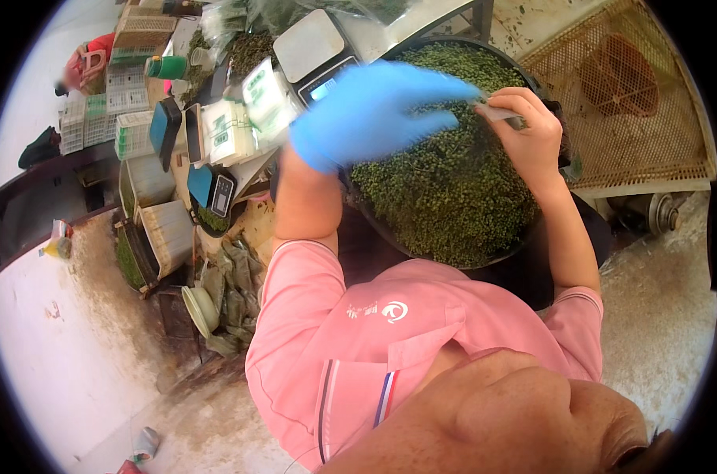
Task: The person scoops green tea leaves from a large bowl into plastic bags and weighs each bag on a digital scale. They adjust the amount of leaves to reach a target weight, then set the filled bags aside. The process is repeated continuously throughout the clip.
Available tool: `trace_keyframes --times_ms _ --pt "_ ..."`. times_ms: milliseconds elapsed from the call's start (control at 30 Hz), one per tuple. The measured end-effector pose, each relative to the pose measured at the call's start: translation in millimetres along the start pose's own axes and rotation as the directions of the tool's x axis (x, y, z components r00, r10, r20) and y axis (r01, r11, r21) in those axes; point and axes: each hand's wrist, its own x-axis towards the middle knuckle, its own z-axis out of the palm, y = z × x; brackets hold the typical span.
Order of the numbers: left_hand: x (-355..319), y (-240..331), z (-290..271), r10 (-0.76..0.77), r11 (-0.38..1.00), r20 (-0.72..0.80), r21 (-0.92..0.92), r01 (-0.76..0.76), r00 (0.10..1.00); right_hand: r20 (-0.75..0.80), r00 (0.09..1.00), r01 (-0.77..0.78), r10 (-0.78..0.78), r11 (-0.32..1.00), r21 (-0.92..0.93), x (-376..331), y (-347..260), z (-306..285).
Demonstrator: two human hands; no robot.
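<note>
My left hand (378, 114), in a blue glove and blurred at its edges, reaches over a round dark tub (410, 251). Its fingers are stretched out, the thumb apart from them, and the longest fingertip comes close to my right hand. My bare right hand (528, 130) pinches a small whitish plastic bag (497, 112) above the tub's right side. Small curled green granules, like rolled tea leaves (453, 197), fill the tub. I cannot tell whether the left fingertip touches the bag.
A digital scale (309, 47) and stacks of printed white pouches (230, 130) lie on the table to the left. Smaller scales (212, 189) and plastic bins (167, 229) stand further left. A woven rack (611, 103) is at right. Another person (86, 63) is at far left.
</note>
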Motion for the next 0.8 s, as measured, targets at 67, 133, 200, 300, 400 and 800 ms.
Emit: trace_keyframes --times_ms 67,133,200,300,400,800 --pt "2.9 -38.6 -35.8 -0.349 0.931 -0.167 -0.17 0.322 0.922 -0.004 0.999 0.04 -0.039 0.995 0.086 2.3 0.9 0.0" --pt "25.2 -143.7 -42.7 -0.471 0.873 -0.346 -0.316 0.372 0.812 -0.019 0.995 0.095 -0.093 0.989 0.11 8.7 0.8 -3.2" --pt "32.5 -241.5 -35.3 -0.574 0.767 -0.255 -0.501 0.402 0.778 -0.026 0.993 0.115 -0.112 0.979 0.166 8.0 1.0 -5.0" --pt "47.0 -259.1 -39.4 -0.563 0.826 -0.112 -0.107 0.553 0.819 -0.119 0.988 0.119 -0.095 0.97 0.21 9.4 9.1 -14.2" --pt "49.4 -211.9 -52.1 -0.364 0.927 -0.297 -0.202 0.314 0.883 -0.221 0.975 0.057 -0.005 0.972 0.227 11.6 23.1 -32.2" --pt "-84.8 -158.2 39.6 -0.239 0.874 -0.806 0.065 0.481 0.542 -0.367 0.812 -0.543 0.453 0.817 -0.195 -2.5 290.2 -101.3"
